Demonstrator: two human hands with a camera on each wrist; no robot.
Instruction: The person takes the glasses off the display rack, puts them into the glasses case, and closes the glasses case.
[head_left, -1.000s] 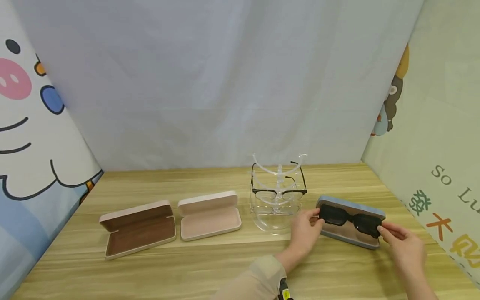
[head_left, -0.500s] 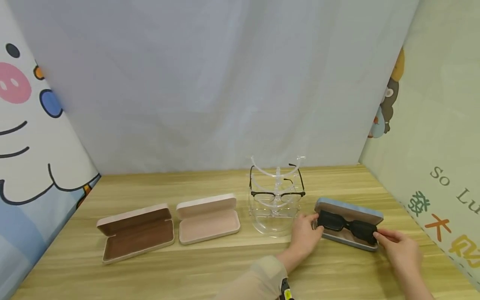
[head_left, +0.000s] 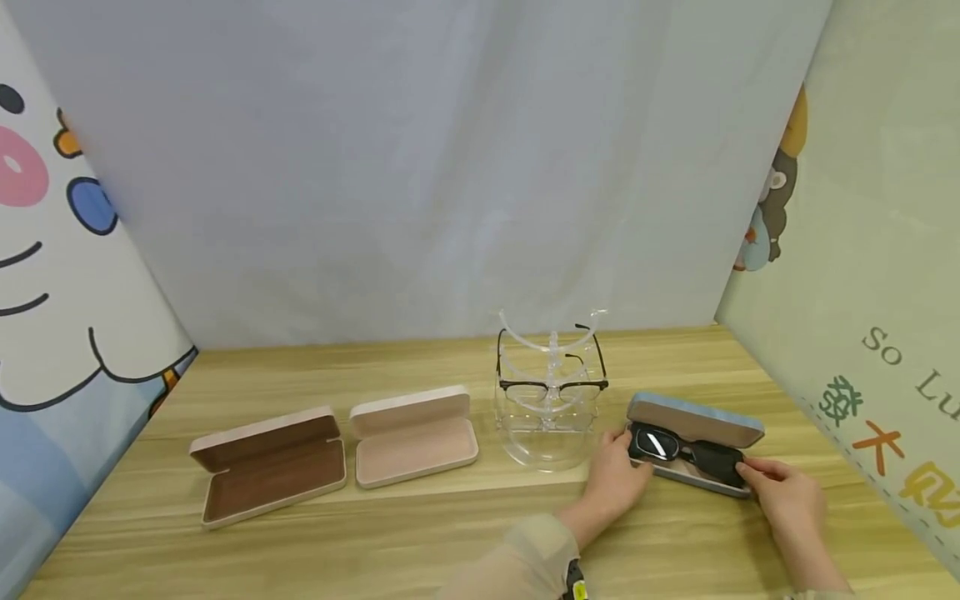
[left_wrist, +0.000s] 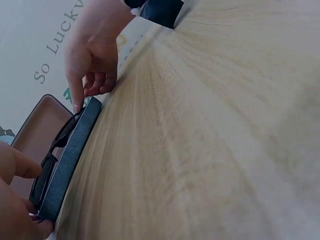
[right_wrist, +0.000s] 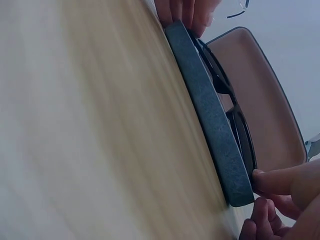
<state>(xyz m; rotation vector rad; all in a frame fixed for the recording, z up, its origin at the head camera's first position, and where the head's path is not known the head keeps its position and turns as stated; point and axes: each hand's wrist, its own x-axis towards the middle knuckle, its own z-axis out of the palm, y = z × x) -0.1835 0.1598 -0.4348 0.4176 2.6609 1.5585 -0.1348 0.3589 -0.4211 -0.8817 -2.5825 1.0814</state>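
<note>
Nearest the person, both hands worked at the blue glasses case [head_left: 693, 454], which lay open on the wooden table [head_left: 420, 533] with its lid raised behind. The left hand [head_left: 617, 483] reached to the case's left end, its fingertips [left_wrist: 15, 165] pinching the near corner of the black sunglasses [head_left: 684, 450] there; the beige sleeve [head_left: 517, 562] ran back from it toward the table's front edge. The right hand [head_left: 783, 492] sat at the case's right end, one finger [right_wrist: 277, 181] pressed against the sunglasses' frame just above the case rim while the other fingers curled beneath, so both hands gripped the sunglasses rather than hanging loose. The sunglasses lay lengthwise inside the case's lower tray, lenses up, one lens catching a pale glare.

Just left of the blue case, slightly farther back, stood a clear acrylic glasses stand [head_left: 550, 392] carrying a pair of black-rimmed spectacles [head_left: 552, 385] on a middle tier. Farther left of the blue case lay an open pink glasses case [head_left: 414, 435], and beyond that, well apart from the blue case, an open case with a brown lining [head_left: 270, 467]. Behind everything hung a grey-white curtain [head_left: 420, 167].
</note>
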